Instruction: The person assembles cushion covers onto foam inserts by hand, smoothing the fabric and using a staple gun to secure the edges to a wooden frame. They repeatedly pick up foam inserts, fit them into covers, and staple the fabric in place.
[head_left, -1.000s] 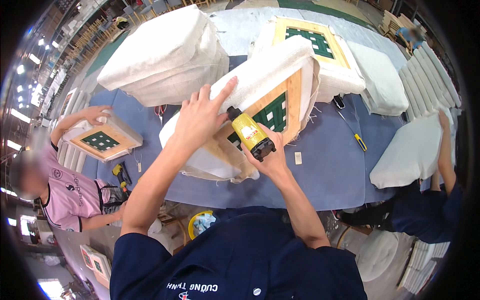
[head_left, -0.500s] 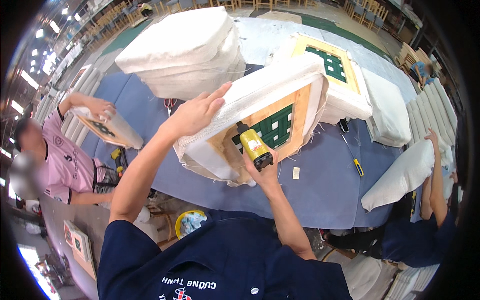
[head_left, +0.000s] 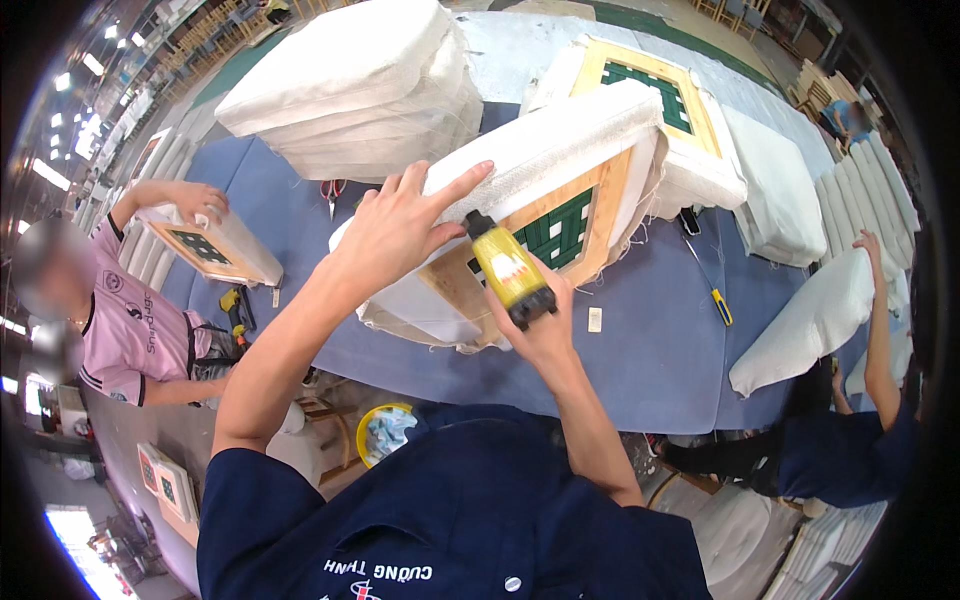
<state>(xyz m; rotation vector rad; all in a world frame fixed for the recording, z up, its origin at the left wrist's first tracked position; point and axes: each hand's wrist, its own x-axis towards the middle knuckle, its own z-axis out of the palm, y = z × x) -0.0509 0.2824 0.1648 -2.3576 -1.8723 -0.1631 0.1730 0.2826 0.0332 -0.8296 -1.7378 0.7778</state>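
Note:
A padded seat [head_left: 570, 115] covered in cream fabric stands tilted on edge before me, its wooden frame and green woven webbing [head_left: 560, 230] facing me. My left hand [head_left: 400, 220] rests on its upper fabric edge, fingers spread and thumb near the tool's nose. My right hand [head_left: 545, 325] is wrapped round a yellow and black staple gun [head_left: 507, 268]. The nose of the gun is at the fabric edge beside the left thumb; whether it touches is unclear. The gun's handle is mostly hidden by the right hand.
Seats are stacked at back left [head_left: 350, 90] and back right [head_left: 640, 90]. A screwdriver [head_left: 720, 305] and scissors [head_left: 332, 195] lie on the blue table [head_left: 660, 370]. Co-workers handle seats on both sides. A yellow-rimmed bucket [head_left: 365, 440] stands below the near edge.
My left hand has shifted along the edge toward the staple gun's nose, its fingers spreading wider. The gun's nose has come up to the seat's fabric edge. The view has tilted slightly.

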